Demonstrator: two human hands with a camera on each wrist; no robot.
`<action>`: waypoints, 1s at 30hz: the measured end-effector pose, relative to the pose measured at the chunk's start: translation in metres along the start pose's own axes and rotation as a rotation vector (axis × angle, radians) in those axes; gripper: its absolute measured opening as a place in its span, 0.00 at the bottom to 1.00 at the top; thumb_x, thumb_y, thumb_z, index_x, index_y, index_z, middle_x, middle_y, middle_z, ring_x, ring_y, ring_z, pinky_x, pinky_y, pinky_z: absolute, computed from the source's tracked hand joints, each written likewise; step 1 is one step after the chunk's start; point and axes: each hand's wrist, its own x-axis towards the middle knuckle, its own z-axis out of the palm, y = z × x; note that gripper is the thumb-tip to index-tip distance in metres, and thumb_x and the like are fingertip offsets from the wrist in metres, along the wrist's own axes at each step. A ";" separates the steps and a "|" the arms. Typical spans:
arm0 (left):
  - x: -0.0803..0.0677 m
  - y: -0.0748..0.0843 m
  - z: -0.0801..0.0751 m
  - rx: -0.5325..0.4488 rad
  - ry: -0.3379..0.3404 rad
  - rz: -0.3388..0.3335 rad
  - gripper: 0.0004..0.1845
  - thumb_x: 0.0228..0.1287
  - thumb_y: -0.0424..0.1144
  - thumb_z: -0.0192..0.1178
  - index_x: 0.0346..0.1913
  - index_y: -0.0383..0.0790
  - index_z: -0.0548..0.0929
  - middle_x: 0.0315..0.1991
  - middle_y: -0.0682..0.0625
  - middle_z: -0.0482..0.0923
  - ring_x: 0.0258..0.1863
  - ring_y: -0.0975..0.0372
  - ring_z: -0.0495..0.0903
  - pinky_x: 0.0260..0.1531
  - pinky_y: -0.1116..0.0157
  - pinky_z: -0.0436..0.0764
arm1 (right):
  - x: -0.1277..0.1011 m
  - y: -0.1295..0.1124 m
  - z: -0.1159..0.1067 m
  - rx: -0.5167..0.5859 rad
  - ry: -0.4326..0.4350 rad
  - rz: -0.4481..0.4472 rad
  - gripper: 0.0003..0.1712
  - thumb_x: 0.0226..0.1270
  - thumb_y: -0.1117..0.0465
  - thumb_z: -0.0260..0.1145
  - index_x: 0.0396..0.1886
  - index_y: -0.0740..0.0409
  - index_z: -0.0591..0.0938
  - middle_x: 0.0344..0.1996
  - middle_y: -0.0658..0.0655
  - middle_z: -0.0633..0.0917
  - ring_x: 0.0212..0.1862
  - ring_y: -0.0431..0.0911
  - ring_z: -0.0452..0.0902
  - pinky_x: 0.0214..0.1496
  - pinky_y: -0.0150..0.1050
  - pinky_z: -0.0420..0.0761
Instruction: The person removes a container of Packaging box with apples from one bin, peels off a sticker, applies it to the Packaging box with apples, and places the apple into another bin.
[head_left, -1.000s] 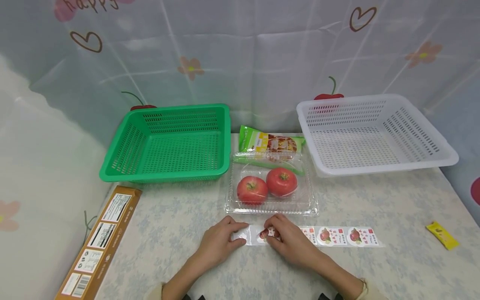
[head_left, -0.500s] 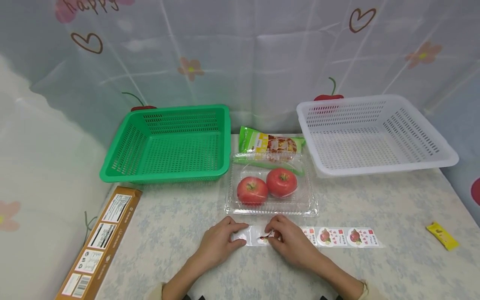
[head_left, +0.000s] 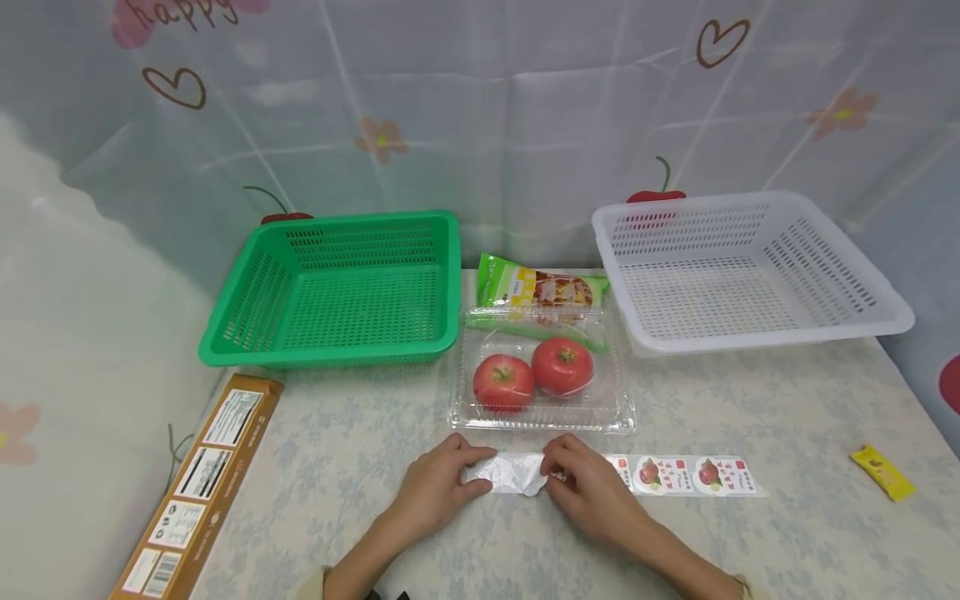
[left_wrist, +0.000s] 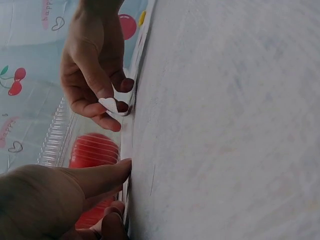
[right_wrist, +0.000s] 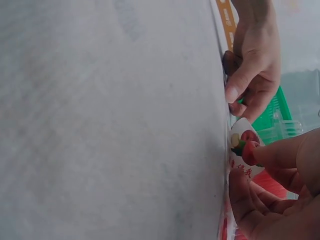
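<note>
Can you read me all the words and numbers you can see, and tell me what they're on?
"happy": on the hanging cloth.
Sticker strip: red characters, too small or blurred to read surely.
Brown box: labels and a barcode, too small to read.
Green packet: print too small to read.
Yellow packet: marks too small to read.
No numbers can be read.
</note>
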 end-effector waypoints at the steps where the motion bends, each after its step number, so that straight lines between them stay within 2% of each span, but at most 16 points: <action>1: 0.000 0.000 0.000 -0.001 -0.001 -0.001 0.20 0.56 0.40 0.73 0.54 0.48 0.86 0.34 0.59 0.72 0.23 0.72 0.67 0.22 0.71 0.67 | -0.001 -0.001 -0.002 0.013 0.002 -0.002 0.17 0.52 0.78 0.66 0.29 0.51 0.78 0.38 0.45 0.78 0.32 0.35 0.71 0.31 0.30 0.76; 7: 0.000 0.001 0.000 -0.008 0.000 0.002 0.20 0.57 0.39 0.73 0.54 0.47 0.86 0.35 0.58 0.73 0.23 0.72 0.67 0.21 0.71 0.67 | -0.007 -0.006 -0.011 0.077 -0.029 0.007 0.17 0.57 0.77 0.67 0.32 0.49 0.79 0.36 0.44 0.79 0.34 0.35 0.74 0.32 0.31 0.78; 12: 0.000 0.000 0.001 -0.006 0.000 -0.004 0.19 0.57 0.40 0.72 0.54 0.46 0.86 0.35 0.58 0.73 0.22 0.73 0.66 0.21 0.71 0.67 | -0.009 -0.008 -0.019 0.068 -0.026 0.013 0.18 0.56 0.77 0.66 0.33 0.48 0.79 0.32 0.40 0.78 0.31 0.33 0.72 0.31 0.30 0.76; 20: 0.000 0.000 0.000 -0.015 -0.015 -0.022 0.20 0.57 0.39 0.73 0.54 0.46 0.86 0.35 0.58 0.73 0.22 0.72 0.67 0.21 0.70 0.67 | -0.013 -0.010 -0.030 0.086 -0.051 0.085 0.14 0.61 0.75 0.66 0.36 0.51 0.81 0.32 0.41 0.80 0.32 0.34 0.75 0.32 0.32 0.78; 24: 0.000 -0.001 0.001 -0.006 -0.010 -0.025 0.20 0.57 0.39 0.72 0.54 0.46 0.86 0.35 0.58 0.73 0.22 0.72 0.66 0.20 0.71 0.67 | -0.012 -0.012 -0.033 0.095 -0.038 0.094 0.14 0.60 0.76 0.66 0.36 0.53 0.81 0.31 0.41 0.81 0.32 0.35 0.76 0.32 0.33 0.79; 30: 0.001 0.000 0.001 0.002 -0.017 -0.014 0.20 0.58 0.40 0.72 0.55 0.47 0.86 0.35 0.58 0.72 0.22 0.73 0.67 0.21 0.71 0.67 | -0.010 -0.018 -0.037 0.113 0.028 0.085 0.18 0.57 0.78 0.65 0.36 0.50 0.81 0.29 0.43 0.82 0.30 0.35 0.76 0.31 0.33 0.80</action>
